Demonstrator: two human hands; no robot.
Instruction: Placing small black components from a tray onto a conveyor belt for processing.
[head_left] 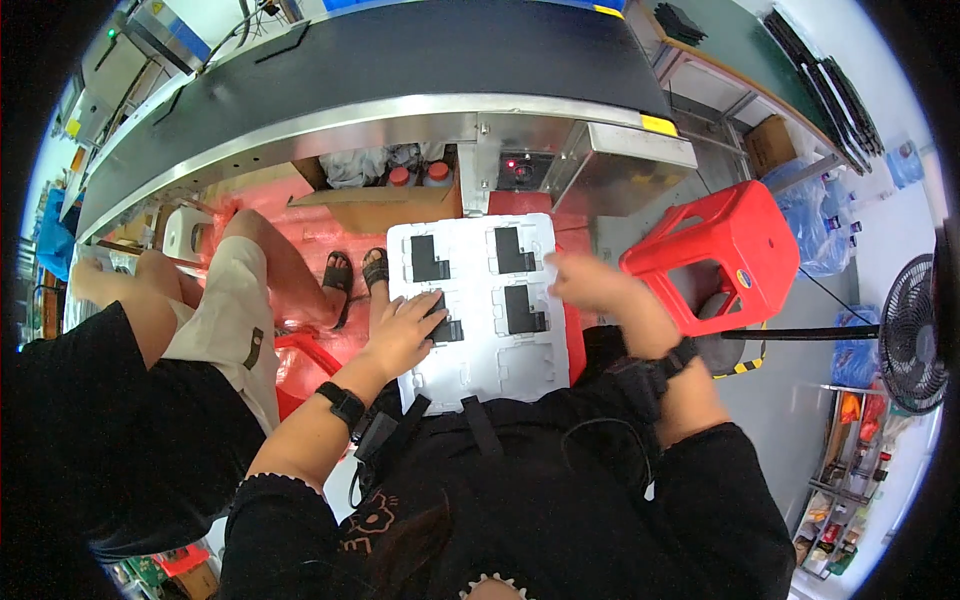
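A white moulded tray (pixel 530 379) rests on my lap, with several shaped recesses. Black L-shaped pieces lie in it: an upper left piece (pixel 424 261), an upper right piece (pixel 509 246) and a middle right piece (pixel 520 311). My left hand (pixel 408 328) is open, its fingers stretched over the middle left black piece (pixel 449 331) and partly covering it. The lower right recess (pixel 526 364) shows bare white. Beside the tray's upper right edge is my right hand (pixel 585 281); motion smears its fingers, and I cannot tell what, if anything, they hold.
Ahead runs a dark conveyor belt (pixel 430 60) with a metal edge. Under it stands an open cardboard box (pixel 395 212) with red-capped bottles. A red stool (pixel 735 255) is at right, near a black fan (pixel 908 335). Another person (pixel 110 420) sits close on my left.
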